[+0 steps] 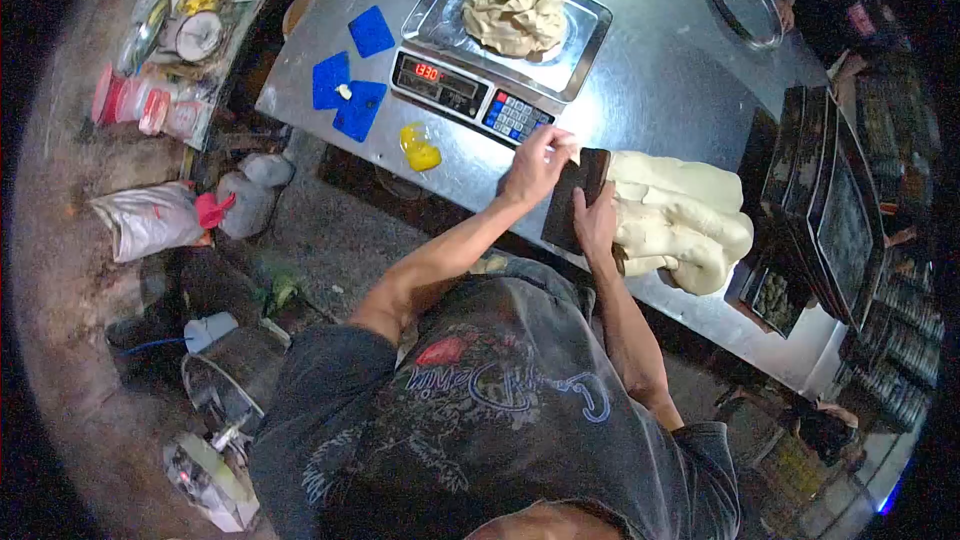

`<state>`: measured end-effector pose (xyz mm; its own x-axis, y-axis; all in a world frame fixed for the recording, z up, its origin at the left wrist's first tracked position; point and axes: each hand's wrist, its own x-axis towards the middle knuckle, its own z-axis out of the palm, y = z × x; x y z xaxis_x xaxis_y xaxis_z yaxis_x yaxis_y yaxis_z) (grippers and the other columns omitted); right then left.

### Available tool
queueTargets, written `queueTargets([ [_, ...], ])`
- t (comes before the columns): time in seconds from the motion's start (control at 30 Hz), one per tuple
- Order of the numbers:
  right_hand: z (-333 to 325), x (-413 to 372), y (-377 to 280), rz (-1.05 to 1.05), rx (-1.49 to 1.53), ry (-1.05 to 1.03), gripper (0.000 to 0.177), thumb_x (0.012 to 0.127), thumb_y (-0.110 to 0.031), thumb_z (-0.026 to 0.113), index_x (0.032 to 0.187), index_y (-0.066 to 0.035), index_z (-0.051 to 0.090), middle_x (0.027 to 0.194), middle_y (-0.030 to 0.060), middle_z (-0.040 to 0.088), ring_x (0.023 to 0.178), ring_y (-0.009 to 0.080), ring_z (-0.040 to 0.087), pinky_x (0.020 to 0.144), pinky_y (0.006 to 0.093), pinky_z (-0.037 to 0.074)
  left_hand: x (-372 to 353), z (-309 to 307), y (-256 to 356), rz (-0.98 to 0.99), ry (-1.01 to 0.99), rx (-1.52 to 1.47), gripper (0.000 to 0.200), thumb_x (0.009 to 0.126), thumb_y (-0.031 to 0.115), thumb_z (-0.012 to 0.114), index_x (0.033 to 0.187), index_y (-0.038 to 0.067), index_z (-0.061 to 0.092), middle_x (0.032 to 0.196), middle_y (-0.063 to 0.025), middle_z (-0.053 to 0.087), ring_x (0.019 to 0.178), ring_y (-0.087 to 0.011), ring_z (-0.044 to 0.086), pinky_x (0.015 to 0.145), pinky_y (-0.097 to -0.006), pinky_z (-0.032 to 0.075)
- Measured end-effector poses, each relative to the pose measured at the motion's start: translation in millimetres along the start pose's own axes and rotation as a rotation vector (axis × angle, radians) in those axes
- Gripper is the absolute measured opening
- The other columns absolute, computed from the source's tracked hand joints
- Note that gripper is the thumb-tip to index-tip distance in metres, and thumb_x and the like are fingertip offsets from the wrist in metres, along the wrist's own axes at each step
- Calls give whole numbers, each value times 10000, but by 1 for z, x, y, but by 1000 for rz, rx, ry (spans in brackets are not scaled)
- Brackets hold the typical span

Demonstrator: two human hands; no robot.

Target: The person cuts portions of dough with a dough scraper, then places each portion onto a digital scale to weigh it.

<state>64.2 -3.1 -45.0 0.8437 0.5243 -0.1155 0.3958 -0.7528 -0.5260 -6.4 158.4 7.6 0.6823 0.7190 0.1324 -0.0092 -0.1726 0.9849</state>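
Note:
My right hand is wrapped round the edge of a dough scraper, a dark rectangular blade with a brown grip strip. The scraper stands beside a large pale slab of dough, which lies in thick folds on the metal table. Just above the scraper's upper end, my left hand is closed in a pinch on a small pale bit, seemingly dough. Beyond my left hand stands a digital scale with red digits reading about 1330. On its metal tray rests a crumpled heap of dough.
Blue square pads and a yellow-filled clear container sit left of the scale on the metal table. Dark trays lean at the right. A round pan is near another person's hand. Bags lie left.

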Motion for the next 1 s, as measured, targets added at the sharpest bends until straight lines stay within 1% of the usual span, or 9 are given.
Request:
queueTargets([
  [0.13,-39,2,3,53,426,-135,521,937,-301,688,1286,44,515,1047,249,687,934,360,677,846,419,527,76,-44,30,181,212,-110,278,1019,251,571,1089,-15,539,1073,-154,624,915,-258,638,816,-390,534],
  [0.3,-85,-7,-1,116,593,-65,390,927,-192,724,1205,30,564,1068,153,693,948,220,648,855,361,518,182,-77,36,791,404,502,467,915,267,611,1340,86,539,1358,-153,544,1265,-341,491,1079,-482,349],
  [0.43,-108,-17,25,152,647,28,418,931,-206,725,1226,35,553,1097,149,685,967,208,645,862,353,517,215,-77,-32,624,163,941,357,895,291,649,1244,217,670,1453,-119,532,1304,-339,492,1149,-520,268],
  [0.57,-129,-49,75,220,580,144,469,941,-227,721,1285,34,539,1143,148,673,1022,197,624,912,355,498,170,-43,23,511,251,518,242,948,240,617,1141,118,695,1296,-133,635,1232,-332,553,1017,-472,441],
  [0.63,-141,-67,90,203,667,243,459,940,-218,721,1277,37,541,1149,146,674,1029,204,625,921,361,496,102,-5,50,243,-2,388,204,986,193,576,1095,56,681,1167,-162,662,1073,-328,632,928,-410,500],
  [0.73,-154,-87,111,218,752,324,440,941,-182,713,1274,50,541,1144,137,677,1001,206,639,905,366,510,-16,59,-21,-211,-395,482,596,894,310,733,1374,22,527,1161,-214,656,1118,-354,634,1007,-431,484],
  [0.8,-162,-94,113,254,765,337,458,944,-169,705,1304,52,528,1136,136,677,986,209,643,900,363,514,-69,98,-50,131,-406,531,684,871,302,753,1358,-94,481,1194,-246,596,1142,-420,597,1027,-441,472],
  [0.9,-161,-89,116,139,666,309,474,943,-177,708,1313,48,516,1137,138,680,1001,230,645,897,369,517,-67,109,-46,-113,-275,420,526,812,256,787,1221,-7,585,1192,-219,588,1136,-408,576,957,-457,479],
  [1.0,-143,-70,98,-9,664,175,469,939,-201,709,1273,42,487,1097,255,687,980,331,690,860,418,533,-76,97,-36,-8,-220,435,387,837,261,784,1087,-6,658,1059,-185,658,991,-348,647,860,-419,508],
])
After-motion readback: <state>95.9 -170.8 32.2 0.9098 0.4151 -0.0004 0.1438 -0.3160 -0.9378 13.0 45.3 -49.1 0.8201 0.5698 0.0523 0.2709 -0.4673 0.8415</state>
